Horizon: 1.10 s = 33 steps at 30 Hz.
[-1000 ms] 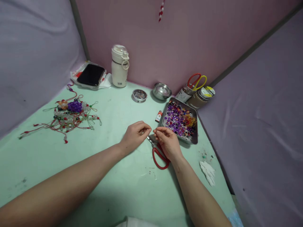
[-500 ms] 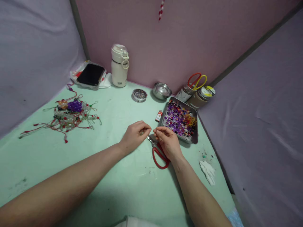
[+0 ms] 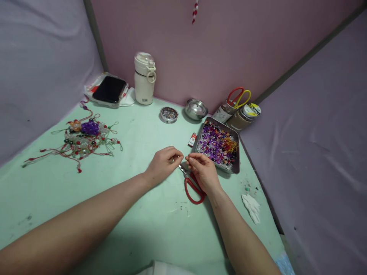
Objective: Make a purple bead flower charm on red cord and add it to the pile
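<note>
My left hand is closed in a pinch above the table's middle; whatever sits between its thumb and finger is too small to make out. Just across a narrow gap, my right hand pinches too, its fingertips also hiding anything they hold. Beneath the hands lie red-handled scissors, partly covered by my right hand. A metal tray of purple, clear and dark beads with a tangle of yellow thread is close to my right hand. Beside the tray lies a small red and white lighter-like item.
Beaded charms with cords lie at the left. Along the back stand a phone on a plastic box, a cream bottle, a round tin, a metal bowl and jars. Crumpled white tissue lies right.
Both hands keep nearly the same pinched pose and place. The whole view has shifted very slightly; nothing else visibly moved.
</note>
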Available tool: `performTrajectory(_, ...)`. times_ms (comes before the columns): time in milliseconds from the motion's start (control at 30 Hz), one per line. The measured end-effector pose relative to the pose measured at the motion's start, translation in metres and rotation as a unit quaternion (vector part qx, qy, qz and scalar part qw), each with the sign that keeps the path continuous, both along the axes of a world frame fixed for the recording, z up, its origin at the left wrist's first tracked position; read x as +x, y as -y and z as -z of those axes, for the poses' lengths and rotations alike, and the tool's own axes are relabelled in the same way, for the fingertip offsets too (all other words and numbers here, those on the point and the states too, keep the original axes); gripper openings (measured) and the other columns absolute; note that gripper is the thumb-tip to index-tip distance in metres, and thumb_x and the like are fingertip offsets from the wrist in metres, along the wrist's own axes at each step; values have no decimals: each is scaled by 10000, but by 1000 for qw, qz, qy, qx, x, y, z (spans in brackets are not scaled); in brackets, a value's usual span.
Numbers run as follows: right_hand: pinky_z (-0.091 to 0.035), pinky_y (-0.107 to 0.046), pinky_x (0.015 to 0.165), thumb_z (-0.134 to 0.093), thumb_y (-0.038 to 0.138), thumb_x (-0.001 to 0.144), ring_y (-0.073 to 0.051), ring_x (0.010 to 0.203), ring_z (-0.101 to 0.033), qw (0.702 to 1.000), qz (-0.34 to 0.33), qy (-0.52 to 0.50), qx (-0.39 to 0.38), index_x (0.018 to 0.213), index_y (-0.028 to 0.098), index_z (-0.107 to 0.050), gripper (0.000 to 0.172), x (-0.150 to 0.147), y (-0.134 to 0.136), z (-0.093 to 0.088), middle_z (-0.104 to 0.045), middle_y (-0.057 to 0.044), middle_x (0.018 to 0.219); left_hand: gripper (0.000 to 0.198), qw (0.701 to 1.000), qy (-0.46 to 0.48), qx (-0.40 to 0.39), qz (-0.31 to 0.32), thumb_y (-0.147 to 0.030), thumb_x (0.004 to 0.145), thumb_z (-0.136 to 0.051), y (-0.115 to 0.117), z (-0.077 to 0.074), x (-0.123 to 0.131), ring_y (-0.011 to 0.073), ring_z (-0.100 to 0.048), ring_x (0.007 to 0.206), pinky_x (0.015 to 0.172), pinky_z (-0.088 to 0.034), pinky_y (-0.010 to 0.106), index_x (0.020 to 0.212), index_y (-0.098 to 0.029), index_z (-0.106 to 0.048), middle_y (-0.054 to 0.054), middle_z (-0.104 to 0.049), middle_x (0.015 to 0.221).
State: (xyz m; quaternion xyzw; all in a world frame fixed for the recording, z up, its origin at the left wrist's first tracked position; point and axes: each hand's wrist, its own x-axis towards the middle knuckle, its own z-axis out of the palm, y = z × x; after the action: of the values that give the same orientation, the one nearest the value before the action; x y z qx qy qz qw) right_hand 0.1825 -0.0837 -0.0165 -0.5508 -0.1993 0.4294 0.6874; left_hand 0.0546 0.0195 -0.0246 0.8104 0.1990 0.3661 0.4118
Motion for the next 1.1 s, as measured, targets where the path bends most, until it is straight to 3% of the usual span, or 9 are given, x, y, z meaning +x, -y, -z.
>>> performTrajectory(1100, -487, -223, 611, -813, 249, 647, -102, 662, -612, 1000, -2, 24, 4, 797, 197, -719, 185, 1, 0, 3, -723, -14, 793, 103, 1000, -5, -13, -2, -170, 833, -576, 0, 0, 1, 94, -529, 629, 605, -413, 221, 764, -178, -652, -14, -602, 697)
